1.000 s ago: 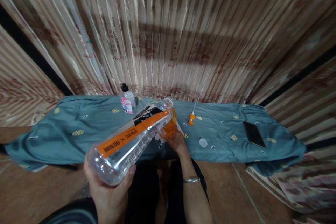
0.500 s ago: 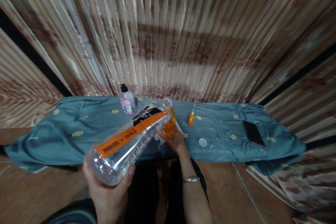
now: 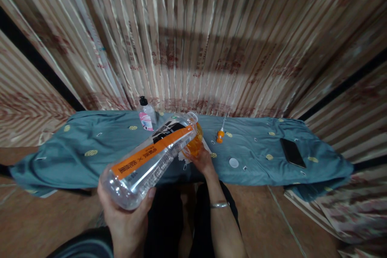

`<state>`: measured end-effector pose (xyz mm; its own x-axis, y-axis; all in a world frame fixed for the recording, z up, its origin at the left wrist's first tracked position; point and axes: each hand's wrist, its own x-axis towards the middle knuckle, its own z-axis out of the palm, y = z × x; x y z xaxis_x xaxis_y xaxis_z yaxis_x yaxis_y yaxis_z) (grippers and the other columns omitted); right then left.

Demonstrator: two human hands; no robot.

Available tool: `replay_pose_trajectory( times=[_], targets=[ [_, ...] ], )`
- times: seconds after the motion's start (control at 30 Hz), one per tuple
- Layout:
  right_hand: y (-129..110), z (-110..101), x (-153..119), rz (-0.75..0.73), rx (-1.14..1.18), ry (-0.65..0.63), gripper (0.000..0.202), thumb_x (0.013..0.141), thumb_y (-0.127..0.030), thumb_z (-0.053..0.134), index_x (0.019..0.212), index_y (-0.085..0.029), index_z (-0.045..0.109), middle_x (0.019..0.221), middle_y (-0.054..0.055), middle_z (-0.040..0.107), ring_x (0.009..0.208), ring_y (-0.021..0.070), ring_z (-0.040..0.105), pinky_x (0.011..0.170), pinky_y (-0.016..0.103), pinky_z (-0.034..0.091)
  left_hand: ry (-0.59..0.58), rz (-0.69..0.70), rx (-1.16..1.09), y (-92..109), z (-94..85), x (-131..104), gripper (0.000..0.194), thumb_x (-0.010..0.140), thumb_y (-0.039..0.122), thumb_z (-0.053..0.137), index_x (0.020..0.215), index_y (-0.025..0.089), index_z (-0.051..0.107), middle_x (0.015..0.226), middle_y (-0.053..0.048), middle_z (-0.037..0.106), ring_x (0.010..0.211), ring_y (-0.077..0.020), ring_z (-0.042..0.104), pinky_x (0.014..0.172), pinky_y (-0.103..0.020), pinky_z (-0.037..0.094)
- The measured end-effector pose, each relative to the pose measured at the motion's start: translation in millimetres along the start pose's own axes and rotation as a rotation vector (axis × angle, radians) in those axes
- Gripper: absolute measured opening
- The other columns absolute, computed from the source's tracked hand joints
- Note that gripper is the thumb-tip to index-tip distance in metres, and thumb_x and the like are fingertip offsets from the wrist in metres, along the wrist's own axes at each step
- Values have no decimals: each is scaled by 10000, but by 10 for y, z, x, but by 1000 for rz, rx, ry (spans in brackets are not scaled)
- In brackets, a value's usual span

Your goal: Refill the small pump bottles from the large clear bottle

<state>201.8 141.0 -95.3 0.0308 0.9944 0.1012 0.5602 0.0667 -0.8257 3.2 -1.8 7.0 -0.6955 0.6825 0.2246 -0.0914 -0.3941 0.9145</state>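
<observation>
My left hand (image 3: 125, 213) is wrapped round the base of a large clear plastic bottle (image 3: 151, 153) with an orange and black label. The bottle is tilted, its uncapped mouth pointing up and away to the right, over an orange see-through bottle (image 3: 193, 145). My right hand (image 3: 200, 160) grips that orange bottle low down, above a white sheet on the cloth. The large bottle hides the orange bottle's top, so whether the two mouths touch I cannot tell. To the right lies an orange pump top (image 3: 220, 136) with a clear tube, and a white round cap (image 3: 233, 163).
A teal patterned cloth (image 3: 105, 141) covers the narrow table. A clear pump bottle (image 3: 146, 116) with a black top and pink label stands at the back left. A black phone (image 3: 292, 152) lies at the right. Striped curtains (image 3: 193, 48) hang right behind the table.
Both hands keep their hold and the bottles stay almost where they were. The large bottle's base has shifted very slightly up and to the right.
</observation>
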Motion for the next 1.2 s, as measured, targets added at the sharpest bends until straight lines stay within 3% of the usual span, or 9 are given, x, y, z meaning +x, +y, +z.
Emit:
replay_pose_trajectory(
  times=[0.17, 0.47, 0.83, 1.03, 1.2],
  targets=[
    [13, 31, -3, -32, -3, 28, 593, 843, -293, 819, 1383, -237, 581, 1271, 125, 813, 1200, 374, 789, 1035, 566, 648, 18, -39, 5, 10, -8, 7, 1057, 460, 228, 1047, 1410, 260, 585, 1318, -82, 649, 1280, -341, 631, 1257, -613, 368],
    [59, 49, 16, -18, 1, 5, 624, 844, -335, 826, 1412, -227, 590, 1260, 127, 807, 1195, 370, 787, 1053, 546, 643, 12, -49, -21, 76, 57, 2, 1050, 452, 212, 1042, 1392, 277, 578, 1295, -76, 649, 1353, -390, 599, 1261, -656, 338],
    [84, 59, 34, 6, -15, -20, 627, 852, -349, 788, 1429, -237, 572, 1257, 122, 805, 1182, 365, 787, 1065, 569, 629, 45, -87, 3, 25, -4, 37, 1158, 389, 270, 1058, 1429, 269, 550, 1374, -107, 623, 1378, -422, 587, 1243, -676, 355],
    [19, 51, 6, 4, -68, 13, 611, 840, -382, 797, 1396, -224, 598, 1226, 133, 815, 1173, 380, 791, 1020, 535, 646, 36, -58, -37, 72, 53, 27, 1110, 397, 185, 1033, 1398, 269, 562, 1329, -88, 623, 1395, -404, 564, 1264, -661, 326],
    [-54, 43, -35, 19, -82, 28, 546, 864, -357, 751, 1370, -205, 614, 1221, 126, 821, 1155, 366, 797, 997, 512, 648, 34, -54, -24, 50, 31, 31, 1101, 411, 214, 1044, 1400, 271, 563, 1326, -83, 632, 1398, -397, 571, 1256, -633, 357]
  ],
)
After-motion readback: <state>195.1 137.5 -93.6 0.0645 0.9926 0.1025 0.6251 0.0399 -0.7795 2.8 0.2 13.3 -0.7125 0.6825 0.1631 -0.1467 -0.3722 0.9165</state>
